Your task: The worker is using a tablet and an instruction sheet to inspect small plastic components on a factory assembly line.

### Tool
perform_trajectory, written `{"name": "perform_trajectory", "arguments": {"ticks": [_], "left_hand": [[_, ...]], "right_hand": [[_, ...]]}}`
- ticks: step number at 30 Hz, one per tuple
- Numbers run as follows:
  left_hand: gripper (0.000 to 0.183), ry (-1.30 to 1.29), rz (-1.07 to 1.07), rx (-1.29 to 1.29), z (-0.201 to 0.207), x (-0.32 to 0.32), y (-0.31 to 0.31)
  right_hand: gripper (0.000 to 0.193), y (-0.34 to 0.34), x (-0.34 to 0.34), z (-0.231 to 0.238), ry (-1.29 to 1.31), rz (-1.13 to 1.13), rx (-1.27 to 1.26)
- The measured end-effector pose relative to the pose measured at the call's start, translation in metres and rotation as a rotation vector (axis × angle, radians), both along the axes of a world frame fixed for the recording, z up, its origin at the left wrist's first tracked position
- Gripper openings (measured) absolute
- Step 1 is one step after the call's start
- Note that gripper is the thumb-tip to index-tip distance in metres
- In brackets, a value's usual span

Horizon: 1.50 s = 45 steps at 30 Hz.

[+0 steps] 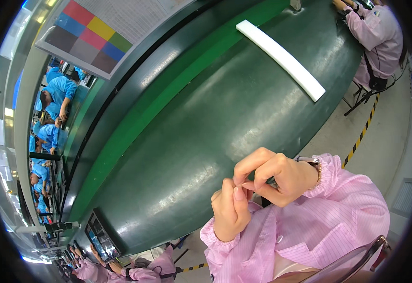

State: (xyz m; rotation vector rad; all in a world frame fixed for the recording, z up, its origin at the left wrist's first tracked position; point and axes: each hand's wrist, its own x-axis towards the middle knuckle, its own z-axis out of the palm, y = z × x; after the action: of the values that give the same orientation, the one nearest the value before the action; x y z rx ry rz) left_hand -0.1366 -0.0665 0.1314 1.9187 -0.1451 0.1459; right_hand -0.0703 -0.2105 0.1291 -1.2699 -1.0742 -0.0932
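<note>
My left hand point(231, 210) is closed, with its thumb and finger pinched together. Against its fingertips, my right hand point(277, 177) is also closed in a pinch. Whatever lies between the fingertips, if anything, is too small to make out. Both hands are in front of my pink striped smock point(305, 226), above the near edge of the dark green worktable point(177, 151). A long white foam-like strip point(281, 59) lies across the table beyond my hands, touched by neither.
A bright green strip point(135, 137) runs along the table. A black-framed tray point(103, 233) sits at its left end. A person in pink point(378, 35) works at the far right. People in blue point(57, 94) sit beyond a board with coloured squares point(92, 30).
</note>
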Motion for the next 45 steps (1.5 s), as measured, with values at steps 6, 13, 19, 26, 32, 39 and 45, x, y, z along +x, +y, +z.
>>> {"name": "perform_trajectory", "arguments": {"ticks": [6, 13, 19, 26, 32, 39, 45], "left_hand": [[0.020, -0.022, 0.008, -0.001, -0.003, 0.001, 0.000], [0.020, -0.022, -0.021, -0.019, -0.004, 0.002, 0.000], [0.020, -0.033, -0.023, 0.002, -0.006, 0.003, 0.001], [0.019, -0.065, -0.013, 0.056, -0.010, 0.004, 0.002], [0.018, -0.076, 0.015, 0.092, -0.012, 0.006, 0.001], [0.020, -0.089, 0.053, 0.113, -0.011, 0.009, -0.001], [0.023, -0.151, 0.082, 0.122, -0.012, 0.012, -0.003]], "right_hand": [[0.025, 0.005, 0.000, -0.002, 0.106, -0.064, 0.084], [0.026, 0.005, 0.003, -0.002, 0.112, -0.034, 0.057], [0.027, 0.005, 0.003, 0.000, 0.143, -0.035, 0.067], [0.026, 0.005, 0.005, 0.000, 0.116, -0.036, 0.011], [0.027, 0.008, 0.006, -0.001, 0.093, -0.087, -0.009], [0.027, 0.012, 0.006, -0.003, 0.102, -0.109, -0.001], [0.025, 0.015, 0.005, -0.005, 0.088, -0.139, 0.027]]}}
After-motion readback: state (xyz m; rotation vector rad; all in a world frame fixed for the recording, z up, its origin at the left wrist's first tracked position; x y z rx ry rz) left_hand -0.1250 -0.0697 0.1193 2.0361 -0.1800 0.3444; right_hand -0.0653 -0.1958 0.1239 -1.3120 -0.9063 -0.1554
